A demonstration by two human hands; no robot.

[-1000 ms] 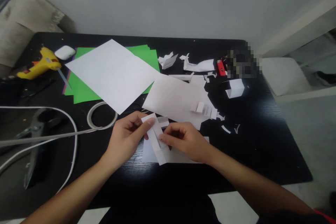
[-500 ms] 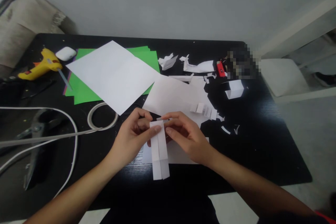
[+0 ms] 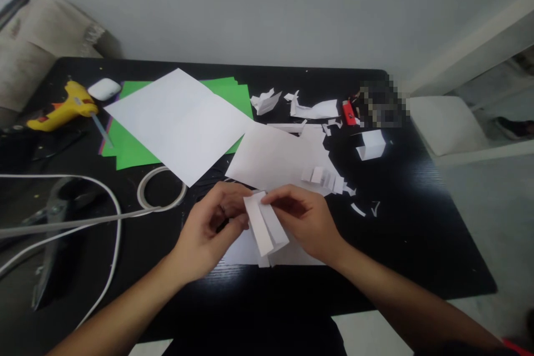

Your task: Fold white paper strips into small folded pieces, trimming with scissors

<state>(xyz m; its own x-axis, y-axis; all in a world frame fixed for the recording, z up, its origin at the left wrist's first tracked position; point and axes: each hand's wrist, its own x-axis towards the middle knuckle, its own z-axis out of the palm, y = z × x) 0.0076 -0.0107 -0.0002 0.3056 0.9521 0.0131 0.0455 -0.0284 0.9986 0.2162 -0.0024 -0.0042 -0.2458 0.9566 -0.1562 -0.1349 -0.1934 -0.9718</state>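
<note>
Between my two hands is a folded piece of white paper (image 3: 263, 227), long and narrow, tilted with its lower end toward the right. My left hand (image 3: 212, 225) grips its left side near the top, thumb and fingers bent around the edge. My right hand (image 3: 306, 217) has its fingers on the upper right edge, pinching it. Some fingertips are hidden behind the paper. Beneath lies a flat white sheet (image 3: 237, 253), partly covered by my hands. Just beyond them is a larger cut white sheet (image 3: 271, 153) with a small pleated paper strip (image 3: 325, 178) on it.
Left on the black table (image 3: 417, 233) are a yellow glue gun (image 3: 67, 108), a white case (image 3: 104, 89), a roll of tape (image 3: 144, 192) and white cables (image 3: 119, 233). Behind lie green sheets (image 3: 133, 153) under a white sheet (image 3: 179, 128). Right are paper scraps (image 3: 265, 101) and a red lighter (image 3: 349, 113).
The folded paper has turned: its lower end swung up and to the right, and a fold now stands out. My left thumb has moved off its front to the left edge.
</note>
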